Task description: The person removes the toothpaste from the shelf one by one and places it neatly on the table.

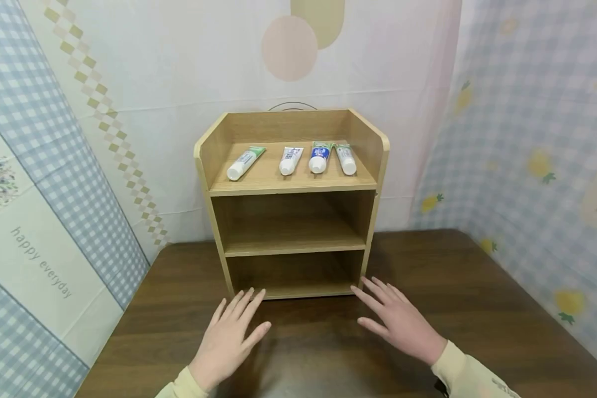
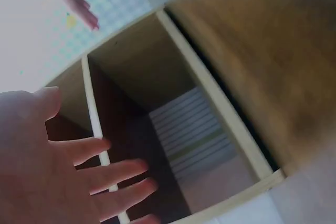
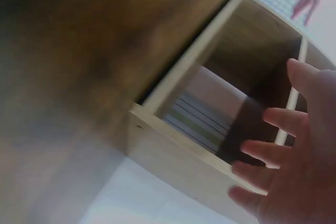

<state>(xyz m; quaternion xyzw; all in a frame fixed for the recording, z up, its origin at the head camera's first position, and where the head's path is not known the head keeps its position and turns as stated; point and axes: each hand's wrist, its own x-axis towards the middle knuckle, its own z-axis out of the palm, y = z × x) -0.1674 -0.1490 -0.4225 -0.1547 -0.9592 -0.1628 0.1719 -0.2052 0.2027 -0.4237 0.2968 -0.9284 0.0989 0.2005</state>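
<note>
Left grip [image 1: 231,342], right grip [image 1: 402,323] held before wooden shelf [image 1: 294,252], fingers [image 1: 367,299] apart; contact hard to tell; four tubes [image 1: 320,157] laid on top.

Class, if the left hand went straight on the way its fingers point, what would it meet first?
The left hand would probably meet the lower front of the wooden shelf unit first, though the gap between them is hard to judge.

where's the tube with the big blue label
In the head view, the blue-label tube lies on the top shelf, right of centre, between two other tubes.
</note>
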